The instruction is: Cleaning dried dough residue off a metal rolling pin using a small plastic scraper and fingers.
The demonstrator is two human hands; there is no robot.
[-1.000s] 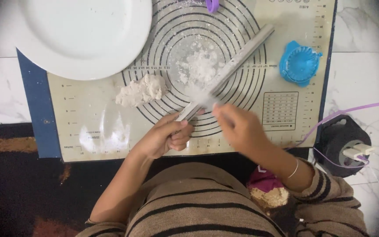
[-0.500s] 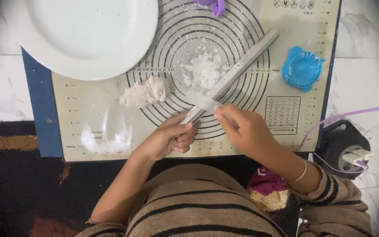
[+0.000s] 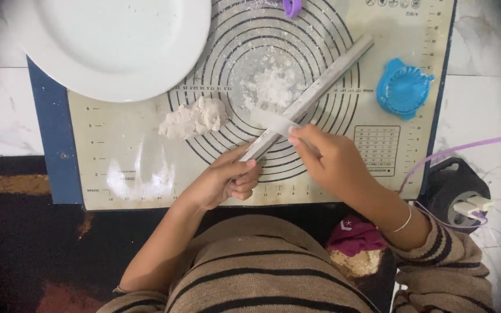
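Rolling pin [image 3: 314,95] shifted slightly; left hand [image 3: 221,182] grips its near end, right hand [image 3: 326,162] pinches white scraper [image 3: 273,122]. Scrape along pin, steady pressure.

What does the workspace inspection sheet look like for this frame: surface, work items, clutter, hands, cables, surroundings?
Surface: beige baking mat with ring markings and blue edge, lying on white marble-look tiles; flour patch at the rings' middle.
Work items: long grey rolling pin lying diagonally over the rings; dough lump left of it.
Clutter: white plate overlapping the mat's upper left; blue dumpling press at right; purple item at top edge, cut off.
Hands: left hand grips the pin's near end; right hand fingers pinch a thin whitish piece against the pin.
Cables: lilac cable and white plug at right.
Surroundings: black round object; dark floor.
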